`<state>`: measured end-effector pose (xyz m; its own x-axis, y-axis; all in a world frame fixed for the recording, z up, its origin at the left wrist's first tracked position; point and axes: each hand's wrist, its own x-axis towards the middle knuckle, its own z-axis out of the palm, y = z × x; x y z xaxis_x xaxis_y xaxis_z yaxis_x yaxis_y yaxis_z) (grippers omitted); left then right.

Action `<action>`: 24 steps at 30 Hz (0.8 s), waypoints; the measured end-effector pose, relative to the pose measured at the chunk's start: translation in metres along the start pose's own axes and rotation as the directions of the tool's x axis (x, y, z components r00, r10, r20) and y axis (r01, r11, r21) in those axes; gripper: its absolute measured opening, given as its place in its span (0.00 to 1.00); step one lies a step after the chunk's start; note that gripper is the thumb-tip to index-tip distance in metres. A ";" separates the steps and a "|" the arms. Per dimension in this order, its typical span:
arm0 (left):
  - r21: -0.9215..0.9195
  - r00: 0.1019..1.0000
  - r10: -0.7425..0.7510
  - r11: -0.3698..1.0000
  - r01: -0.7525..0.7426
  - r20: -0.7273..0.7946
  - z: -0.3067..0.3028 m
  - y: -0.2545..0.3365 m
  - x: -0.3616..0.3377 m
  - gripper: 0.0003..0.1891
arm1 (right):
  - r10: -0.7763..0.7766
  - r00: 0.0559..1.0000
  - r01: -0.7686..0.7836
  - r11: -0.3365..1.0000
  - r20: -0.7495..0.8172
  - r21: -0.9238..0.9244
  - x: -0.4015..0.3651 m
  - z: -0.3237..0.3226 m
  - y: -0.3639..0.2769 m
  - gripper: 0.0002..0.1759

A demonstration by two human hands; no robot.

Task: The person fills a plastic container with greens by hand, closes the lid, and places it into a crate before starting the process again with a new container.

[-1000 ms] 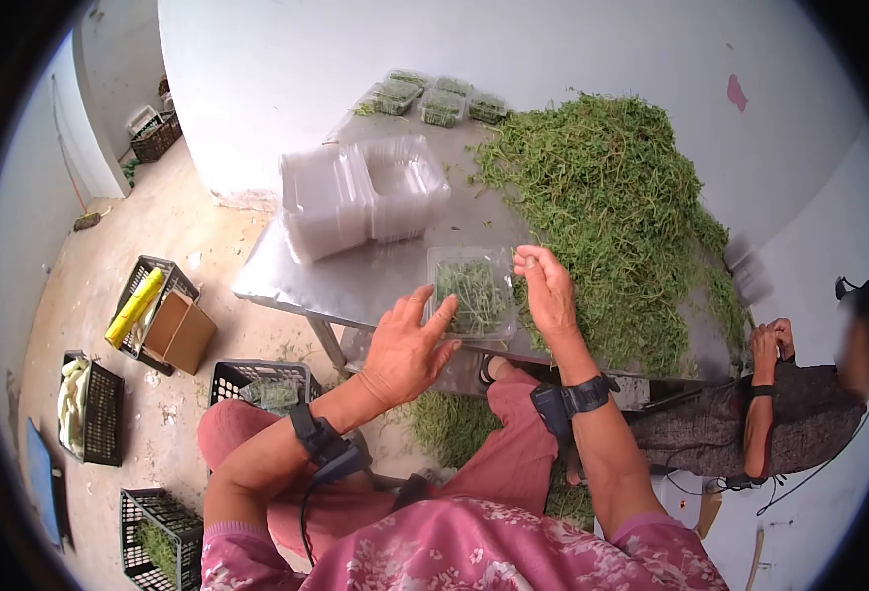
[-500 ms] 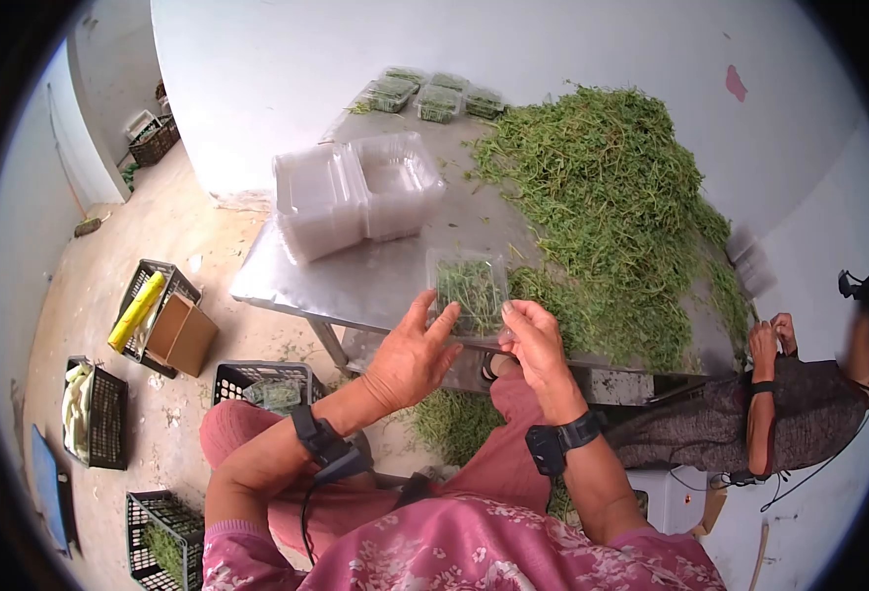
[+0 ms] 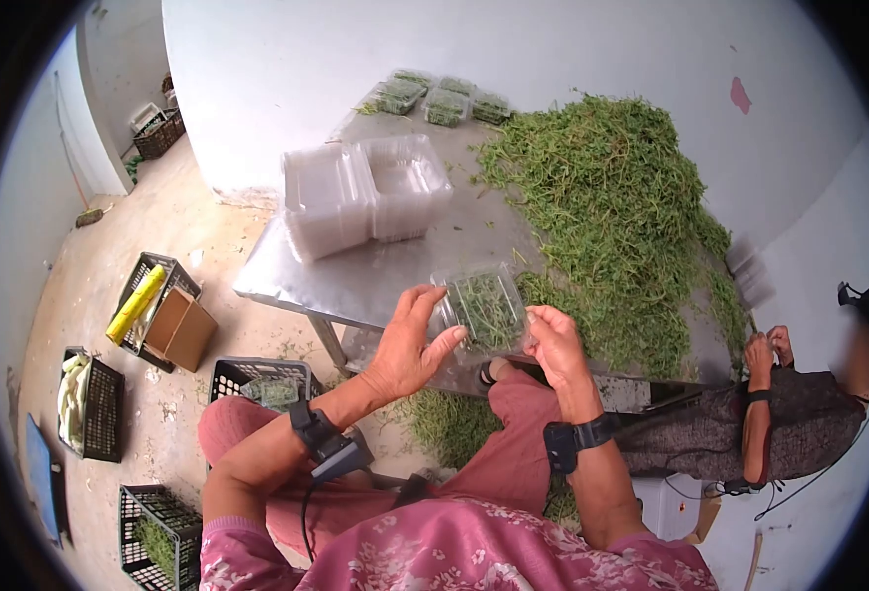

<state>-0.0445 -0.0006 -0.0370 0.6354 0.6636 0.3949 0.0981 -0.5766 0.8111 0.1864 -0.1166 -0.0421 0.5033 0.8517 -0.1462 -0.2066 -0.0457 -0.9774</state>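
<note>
In front of me, over the near edge of the metal table, is a clear plastic container [image 3: 488,307] with green sprigs inside. Its lid looks closed over the greens, and the box tilts slightly. My left hand [image 3: 410,345] grips its left side, fingertips at the upper corner and thumb at the lower one. With thumb and fingers pinched, my right hand [image 3: 557,345] holds the right edge. A large heap of green sprigs [image 3: 611,197] lies just beyond on the table. Left of it stand stacks of clear plastic containers [image 3: 326,202].
Several filled boxes [image 3: 445,106] sit at the table's [image 3: 355,286] far edge. On the floor at left are black crates [image 3: 104,414], a cardboard box [image 3: 180,327] and a crate with a filled box [image 3: 267,379]. A co-worker's hands [image 3: 769,347] are at the right.
The container has moved slightly right and toward me, and has turned a little. My right hand has shifted right with it, and my left fingers have moved along its left side.
</note>
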 end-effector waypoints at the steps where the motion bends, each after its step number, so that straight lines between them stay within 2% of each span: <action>1: -0.057 1.000 -0.022 0.998 0.021 -0.014 0.002 -0.003 0.001 0.33 | -0.015 1.000 0.016 0.999 0.024 -0.047 -0.002 0.000 -0.002 0.10; 4: 0.050 0.995 -0.010 0.999 0.015 -0.100 -0.003 -0.007 0.005 0.32 | -0.049 0.993 0.069 0.980 0.111 -0.186 -0.016 -0.004 -0.006 0.09; 5: 0.031 0.986 -0.029 0.999 0.034 -0.162 -0.005 -0.004 0.006 0.28 | -0.060 0.987 0.094 0.968 0.152 -0.231 -0.023 -0.006 -0.011 0.09; 9: -0.332 0.966 -0.242 0.907 0.260 0.096 -0.014 -0.011 0.014 0.25 | -0.057 0.947 0.214 0.845 0.315 -0.489 -0.052 -0.004 -0.034 0.08; 10: -0.367 0.932 -0.275 0.862 0.348 0.238 -0.016 -0.011 0.013 0.25 | -0.021 0.939 0.203 0.840 0.344 -0.504 -0.056 -0.004 -0.037 0.08; 12: -0.393 0.808 -0.302 0.753 0.528 0.507 -0.021 -0.003 0.010 0.25 | 0.056 0.915 0.182 0.827 0.399 -0.531 -0.064 -0.006 -0.038 0.08; 13: -0.327 0.756 -0.314 0.758 0.564 0.575 -0.022 0.005 0.009 0.21 | 0.074 0.906 0.170 0.840 0.418 -0.516 -0.069 -0.006 -0.039 0.08; 15: -0.300 0.718 -0.278 0.769 0.565 0.639 -0.016 0.007 -0.002 0.21 | 0.110 0.879 0.147 0.862 0.463 -0.485 -0.075 -0.008 -0.041 0.07; 17: -0.300 0.699 -0.259 0.765 0.570 0.667 -0.005 0.002 -0.018 0.23 | 0.185 0.859 0.127 0.826 0.477 -0.549 -0.081 -0.018 -0.037 0.07; 20: -0.178 0.554 -0.311 0.731 0.659 0.772 -0.004 0.012 -0.036 0.21 | 0.271 0.818 0.108 0.794 0.507 -0.599 -0.089 -0.022 -0.032 0.06; 24: -0.175 0.470 -0.341 0.627 0.759 0.814 0.007 0.011 -0.067 0.22 | 0.332 0.768 0.120 0.765 0.548 -0.633 -0.095 -0.025 -0.023 0.05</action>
<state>-0.0802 -0.0552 -0.0574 0.8885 0.1205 -0.4427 0.4097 0.2256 0.8839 0.1642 -0.2097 -0.0095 -0.1419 0.9247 -0.3534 0.4338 -0.2628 -0.8618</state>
